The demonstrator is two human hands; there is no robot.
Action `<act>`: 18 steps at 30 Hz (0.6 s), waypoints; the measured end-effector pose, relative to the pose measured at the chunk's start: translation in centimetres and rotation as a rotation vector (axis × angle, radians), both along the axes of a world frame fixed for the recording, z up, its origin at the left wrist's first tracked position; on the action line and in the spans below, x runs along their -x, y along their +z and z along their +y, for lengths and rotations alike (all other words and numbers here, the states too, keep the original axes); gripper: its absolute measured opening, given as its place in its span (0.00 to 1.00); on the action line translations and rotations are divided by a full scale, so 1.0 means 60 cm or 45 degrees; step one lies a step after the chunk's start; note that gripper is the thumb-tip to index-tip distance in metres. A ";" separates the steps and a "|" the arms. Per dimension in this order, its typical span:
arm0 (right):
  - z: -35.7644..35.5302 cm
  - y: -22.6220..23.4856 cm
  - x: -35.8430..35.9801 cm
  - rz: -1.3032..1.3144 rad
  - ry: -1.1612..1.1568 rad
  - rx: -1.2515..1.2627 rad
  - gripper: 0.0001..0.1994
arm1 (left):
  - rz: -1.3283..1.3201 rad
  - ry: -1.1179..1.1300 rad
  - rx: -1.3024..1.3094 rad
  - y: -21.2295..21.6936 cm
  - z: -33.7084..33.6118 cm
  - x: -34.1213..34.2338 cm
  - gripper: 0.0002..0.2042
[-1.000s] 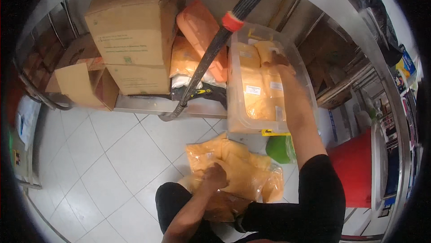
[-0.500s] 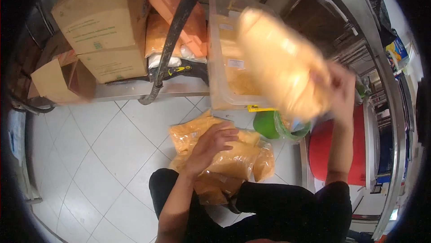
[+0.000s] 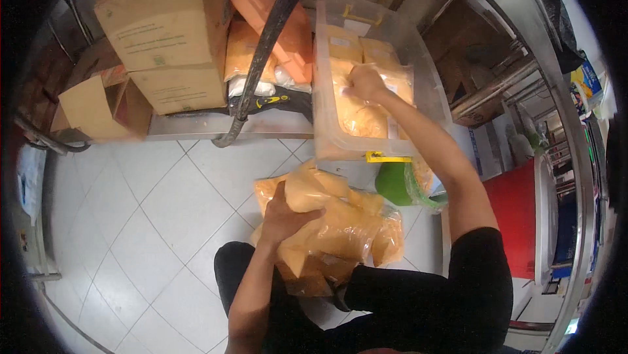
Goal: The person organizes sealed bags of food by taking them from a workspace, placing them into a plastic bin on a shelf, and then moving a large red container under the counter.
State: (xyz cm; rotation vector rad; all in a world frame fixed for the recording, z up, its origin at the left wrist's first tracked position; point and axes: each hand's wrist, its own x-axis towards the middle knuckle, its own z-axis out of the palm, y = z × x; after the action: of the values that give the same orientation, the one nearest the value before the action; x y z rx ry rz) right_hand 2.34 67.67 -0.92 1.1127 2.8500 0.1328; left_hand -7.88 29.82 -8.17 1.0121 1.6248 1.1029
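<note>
A clear plastic bin [image 3: 330, 148] stands at the shelf's front edge, packed with clear bags of orange-yellow crumbs. My right hand [image 3: 367, 84] reaches into it, fingers curled closed on a bag of crumbs [image 3: 362, 115] lying on top; the fingertips are partly hidden. Between my legs, several similar bags [image 3: 343, 230] are heaped on the floor. My left hand [image 3: 282, 218] is at the left side of this heap, thumb and fingers around a bag of crumbs [image 3: 314, 190] that tilts up from it.
Cardboard boxes [image 3: 170, 33] are stacked on the shelf at left, near an orange lid [image 3: 271, 14]. A dark pole [image 3: 258, 60] crosses in front. Beside the bin are a green container [image 3: 390, 184] and a red tub [image 3: 513, 217]. White floor tiles [image 3: 163, 223] extend left.
My right hand has moved left and away from me, bringing its bag from the air down into the bin. My left hand has turned and taken hold of a bag on the heap.
</note>
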 end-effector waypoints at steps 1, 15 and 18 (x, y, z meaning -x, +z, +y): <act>0.003 -0.003 0.002 0.037 0.029 0.064 0.21 | 0.156 -0.068 0.089 -0.036 -0.003 -0.005 0.49; -0.351 0.397 -0.190 1.153 0.167 0.293 0.04 | -0.540 -0.189 -0.145 0.048 -0.001 -0.036 0.45; -0.416 0.362 -0.196 1.047 0.300 0.597 0.06 | -1.674 -0.270 -0.392 0.061 -0.022 -0.047 0.36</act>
State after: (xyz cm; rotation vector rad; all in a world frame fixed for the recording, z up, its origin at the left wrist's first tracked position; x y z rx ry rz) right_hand 14.11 42.70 20.79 0.8464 3.3602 -1.1739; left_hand -5.03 28.48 -4.49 0.3845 0.2926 1.4160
